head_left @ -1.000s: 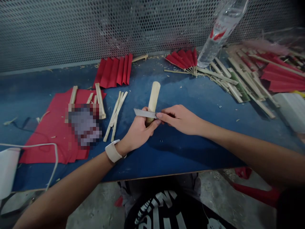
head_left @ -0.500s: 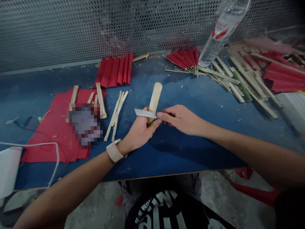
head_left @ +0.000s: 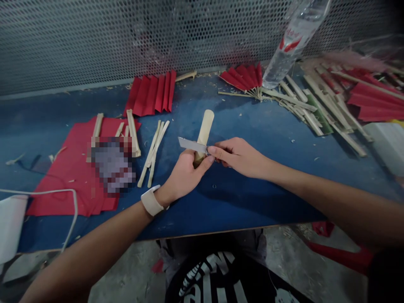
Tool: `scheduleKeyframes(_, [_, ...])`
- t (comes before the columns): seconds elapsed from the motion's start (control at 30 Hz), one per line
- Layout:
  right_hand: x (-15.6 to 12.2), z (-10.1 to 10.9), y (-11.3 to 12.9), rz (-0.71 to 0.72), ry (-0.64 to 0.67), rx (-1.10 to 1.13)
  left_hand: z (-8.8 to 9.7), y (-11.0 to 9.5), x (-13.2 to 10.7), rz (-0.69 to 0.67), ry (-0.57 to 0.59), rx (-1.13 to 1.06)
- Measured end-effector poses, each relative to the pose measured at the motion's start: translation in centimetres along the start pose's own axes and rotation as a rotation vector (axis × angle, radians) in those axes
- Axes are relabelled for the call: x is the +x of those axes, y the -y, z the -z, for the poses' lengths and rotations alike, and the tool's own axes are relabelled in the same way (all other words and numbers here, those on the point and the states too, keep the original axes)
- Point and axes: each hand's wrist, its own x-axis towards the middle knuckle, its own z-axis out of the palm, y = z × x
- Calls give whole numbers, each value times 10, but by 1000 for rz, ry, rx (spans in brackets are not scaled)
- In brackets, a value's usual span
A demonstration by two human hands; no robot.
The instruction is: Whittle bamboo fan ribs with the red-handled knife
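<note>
My left hand [head_left: 186, 172] is closed round the lower end of a pale bamboo strip [head_left: 206, 125], whose rounded top points away from me. A thin metal blade [head_left: 192, 144] lies across the strip, its tip toward the left. My right hand [head_left: 238, 156] pinches the near end of that blade between thumb and fingers, and its grip is partly hidden. The left thumb touches close to the right fingertips. Left of my hands, several slim bamboo sticks [head_left: 153, 153] lie crossed on the blue table [head_left: 240, 202].
Red paper sheets [head_left: 59, 176] with bamboo pieces and a blurred-out item [head_left: 115, 166] lie at left. Folded red paper [head_left: 151, 94] and a red paper fan [head_left: 243, 78] are at the back. A water bottle [head_left: 292, 46] stands near bamboo strips [head_left: 328, 109]. A perforated panel [head_left: 110, 38] closes the rear.
The blade has tilted slightly, its tip rising away from me along the bamboo strip. Both hands keep their holds and have barely shifted.
</note>
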Motion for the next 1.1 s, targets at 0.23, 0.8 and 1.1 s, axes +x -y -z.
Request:
scheduleKeyframes(0.23, [3, 6, -3, -5, 90, -3, 2, -1, -1, 9, 49, -87])
scheduleKeyframes(0.8, [0, 3, 3, -41, 17, -60, -1, 11, -1, 111, 58, -135])
scheduleKeyframes(1.1, [1, 2, 0, -15, -4, -42, -1, 4, 1, -23, -5, 112])
